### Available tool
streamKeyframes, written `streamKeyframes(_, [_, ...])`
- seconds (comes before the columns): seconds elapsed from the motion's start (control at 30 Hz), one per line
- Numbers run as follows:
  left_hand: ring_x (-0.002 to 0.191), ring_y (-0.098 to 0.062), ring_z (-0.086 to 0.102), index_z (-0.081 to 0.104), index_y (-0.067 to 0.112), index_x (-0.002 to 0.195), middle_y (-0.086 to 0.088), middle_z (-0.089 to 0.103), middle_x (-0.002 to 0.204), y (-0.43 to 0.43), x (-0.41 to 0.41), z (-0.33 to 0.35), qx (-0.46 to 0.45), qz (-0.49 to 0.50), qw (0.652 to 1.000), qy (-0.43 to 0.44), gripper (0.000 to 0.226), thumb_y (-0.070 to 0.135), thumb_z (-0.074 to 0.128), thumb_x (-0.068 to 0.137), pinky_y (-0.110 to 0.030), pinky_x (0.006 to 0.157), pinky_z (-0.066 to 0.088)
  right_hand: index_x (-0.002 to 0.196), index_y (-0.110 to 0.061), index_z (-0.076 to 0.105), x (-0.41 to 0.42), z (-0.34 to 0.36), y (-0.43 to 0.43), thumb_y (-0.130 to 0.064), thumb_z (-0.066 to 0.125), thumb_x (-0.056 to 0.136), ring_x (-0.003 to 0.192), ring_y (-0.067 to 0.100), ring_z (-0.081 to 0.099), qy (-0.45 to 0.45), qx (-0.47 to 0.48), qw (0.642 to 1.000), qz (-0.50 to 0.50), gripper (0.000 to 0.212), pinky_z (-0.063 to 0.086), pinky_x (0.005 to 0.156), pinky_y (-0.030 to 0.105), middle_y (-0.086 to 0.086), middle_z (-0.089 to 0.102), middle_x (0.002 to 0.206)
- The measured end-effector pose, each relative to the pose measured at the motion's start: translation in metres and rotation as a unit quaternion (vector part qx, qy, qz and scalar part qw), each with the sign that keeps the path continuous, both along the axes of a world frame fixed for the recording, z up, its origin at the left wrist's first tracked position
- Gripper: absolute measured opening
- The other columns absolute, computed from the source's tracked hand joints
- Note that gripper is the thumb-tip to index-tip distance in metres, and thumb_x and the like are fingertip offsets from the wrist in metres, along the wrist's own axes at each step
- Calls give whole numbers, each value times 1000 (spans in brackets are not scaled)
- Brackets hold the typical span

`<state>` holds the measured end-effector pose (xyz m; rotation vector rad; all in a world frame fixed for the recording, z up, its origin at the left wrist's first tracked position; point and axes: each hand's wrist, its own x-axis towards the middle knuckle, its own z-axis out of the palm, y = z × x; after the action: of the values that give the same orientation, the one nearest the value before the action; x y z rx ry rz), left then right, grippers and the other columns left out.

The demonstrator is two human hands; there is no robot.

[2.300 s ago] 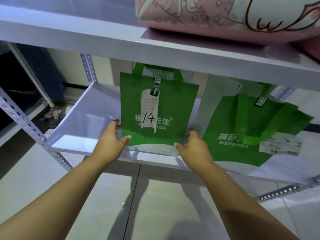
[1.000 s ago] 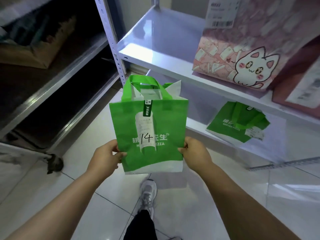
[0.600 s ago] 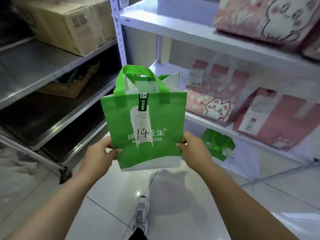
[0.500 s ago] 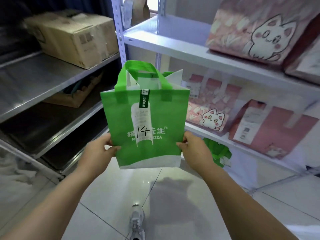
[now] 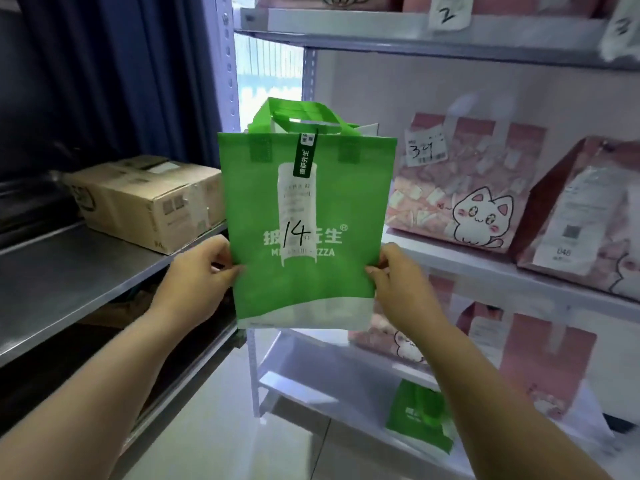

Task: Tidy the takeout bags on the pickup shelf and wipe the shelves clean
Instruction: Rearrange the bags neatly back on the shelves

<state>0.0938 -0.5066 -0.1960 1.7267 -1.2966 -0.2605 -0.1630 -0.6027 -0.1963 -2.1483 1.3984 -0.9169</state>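
Note:
I hold a green takeout bag [image 5: 311, 285] upright in the air in front of the white pickup shelf [image 5: 467, 268]. A receipt marked 14 is taped to its front. My left hand [image 5: 197, 282] pinches its left edge and my right hand [image 5: 398, 285] pinches its right edge. A pink cat-print bag [image 5: 460, 188] with a tag marked 324 stands on the middle shelf behind it. A dark pink bag [image 5: 588, 216] stands to its right. Another green bag [image 5: 419, 420] lies flat on the bottom shelf.
More pink bags [image 5: 540, 362] stand on the shelf below the middle one. A top shelf [image 5: 381, 32] carries tags numbered 2 and 3. To the left a grey metal rack [image 5: 69, 275] holds a cardboard box [image 5: 145, 199]. Tiled floor [image 5: 221, 427] lies below.
I have lifted the green bag off the bottom shelf and raised it to the height of the middle shelf. My view has tilted up from the floor to the upper shelves.

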Motion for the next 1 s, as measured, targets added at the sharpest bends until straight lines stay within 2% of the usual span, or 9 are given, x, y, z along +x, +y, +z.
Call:
streamKeyframes(0.23, [71,-26,62,58,18,75,2,66,76,-79,50,55,-55,-45,997,-43,15,12,71,78,-46,70,55,83,-18,44,44,48,-46,-25,51,93,72,29,56,-30,-77,996,-43,14,47,65,45,3,59,76])
streamKeyframes(0.33, [67,-23,62,58,22,75,10,67,75,-102,68,79,-88,-64,991,-76,17,13,72,76,-42,68,54,81,-18,45,55,68,-62,-20,53,92,68,27,54,-46,-122,989,-63,13,46,61,41,2,58,72])
streamKeyframes(0.47, [66,-24,67,55,23,75,9,66,78,-134,89,101,-113,-94,986,-76,19,14,72,76,-45,67,56,72,-25,41,68,84,-83,-19,57,90,65,22,54,-84,-133,984,-83,25,48,60,40,-3,55,69])
streamKeyframes(0.57, [63,-25,66,56,23,73,9,66,76,-160,96,98,-119,-96,985,-80,19,16,73,76,-38,65,56,70,-24,40,78,84,-98,-18,56,90,61,21,50,-86,-131,983,-97,27,44,57,38,-1,53,67])
streamKeyframes(0.63, [63,-24,66,55,24,73,8,65,76,-177,98,89,-113,-102,986,-62,19,15,72,77,-42,65,57,72,-21,40,82,80,-110,-17,56,90,60,21,47,-77,-127,983,-107,25,42,56,38,1,52,66])
streamKeyframes(0.77, [66,-14,66,57,28,78,13,66,77,-210,102,67,-98,-97,989,-54,17,17,70,79,-42,68,57,78,-14,44,85,68,-134,-18,54,91,65,30,52,-52,-112,986,-116,17,44,57,41,6,55,67])
streamKeyframes(0.83, [66,-11,65,56,33,77,18,63,74,-225,101,57,-88,-93,991,-42,22,17,69,80,-41,69,57,77,-16,42,85,61,-147,-21,53,92,64,28,52,-34,-101,987,-119,19,43,56,39,4,55,66])
streamKeyframes(1.0, [70,-16,63,58,32,82,12,64,80,-258,96,34,-47,-95,994,-39,12,25,68,82,-40,69,56,74,-21,40,84,44,-175,-26,55,92,71,26,56,1,-58,989,-137,24,47,63,38,2,56,72])
